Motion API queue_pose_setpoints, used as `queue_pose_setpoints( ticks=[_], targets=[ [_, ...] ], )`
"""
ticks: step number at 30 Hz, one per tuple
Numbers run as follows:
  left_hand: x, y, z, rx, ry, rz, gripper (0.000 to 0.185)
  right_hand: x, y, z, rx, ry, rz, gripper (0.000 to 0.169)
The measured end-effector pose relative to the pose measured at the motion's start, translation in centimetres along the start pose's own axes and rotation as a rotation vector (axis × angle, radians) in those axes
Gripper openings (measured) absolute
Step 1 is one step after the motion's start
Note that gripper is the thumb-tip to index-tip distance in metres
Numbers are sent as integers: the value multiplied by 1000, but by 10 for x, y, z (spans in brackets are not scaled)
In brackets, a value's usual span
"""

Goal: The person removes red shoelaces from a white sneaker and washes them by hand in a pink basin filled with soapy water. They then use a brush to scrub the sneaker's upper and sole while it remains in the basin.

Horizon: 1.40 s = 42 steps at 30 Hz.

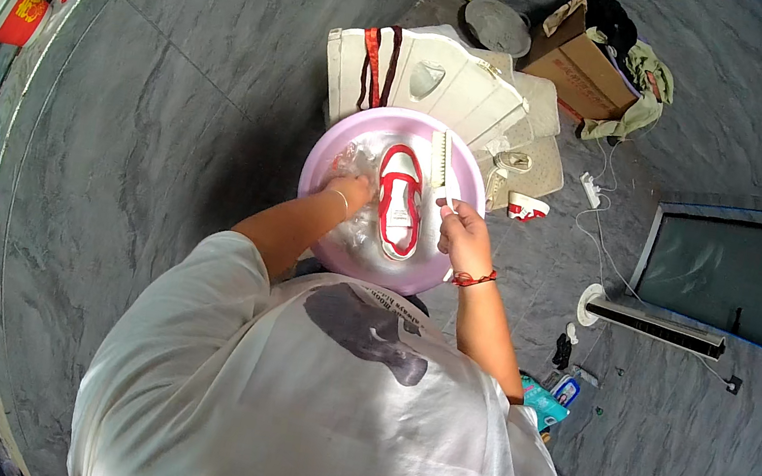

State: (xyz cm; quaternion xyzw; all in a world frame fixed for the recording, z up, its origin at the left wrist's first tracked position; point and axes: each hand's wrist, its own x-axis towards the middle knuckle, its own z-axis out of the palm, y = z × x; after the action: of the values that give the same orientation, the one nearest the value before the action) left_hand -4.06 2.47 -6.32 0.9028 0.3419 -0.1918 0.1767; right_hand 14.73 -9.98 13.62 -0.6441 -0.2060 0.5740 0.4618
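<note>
A round pink plastic basin (319,153) stands before me. Inside it, near the middle, lies a red and white shoe (399,203) with its opening upward and toe away from me. My left hand (350,193) is down in the basin left of the shoe, at some clear crumpled plastic or water; its fingers are partly hidden, and whether it grips anything does not show. My right hand (462,234) holds the white handle of a scrub brush (440,161) over the basin's right side. The pale bristles face right, and brush and shoe are apart.
Beyond the basin is a white slatted piece (465,87) with red and dark ribbons. Another red and white shoe (527,207) and a beige shoe (513,161) lie to its right. Farther right are a cardboard box of cloths (571,74), a white power strip (590,190) with cords and a tower fan (651,327).
</note>
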Motion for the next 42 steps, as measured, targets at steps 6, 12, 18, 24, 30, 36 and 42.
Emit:
queue_pose_setpoints(
  ticks=[6,12,18,24,30,36,42],
  targets=[
    [-5,-30,-61,-282,-336,115,22,15,14,-18,-134,-17,-79,19],
    [-45,-32,-139,-1178,-328,245,17,33,15,4,-108,-119,-126,25],
    [-71,-4,-173,-2389,-161,475,27,49,-15,50,279,-250,97,24],
    [-59,15,-158,-2229,364,14,19,60,-17,78,499,-93,10,8],
    [-56,26,-139,-2579,26,-35,24,58,-17,85,261,-170,5,21],
    [-46,25,-121,-2449,164,-88,17,53,-36,64,94,-440,59,22],
    [-59,10,-145,-2541,161,-313,31,38,-38,42,-140,-355,-2,13]
  ],
)
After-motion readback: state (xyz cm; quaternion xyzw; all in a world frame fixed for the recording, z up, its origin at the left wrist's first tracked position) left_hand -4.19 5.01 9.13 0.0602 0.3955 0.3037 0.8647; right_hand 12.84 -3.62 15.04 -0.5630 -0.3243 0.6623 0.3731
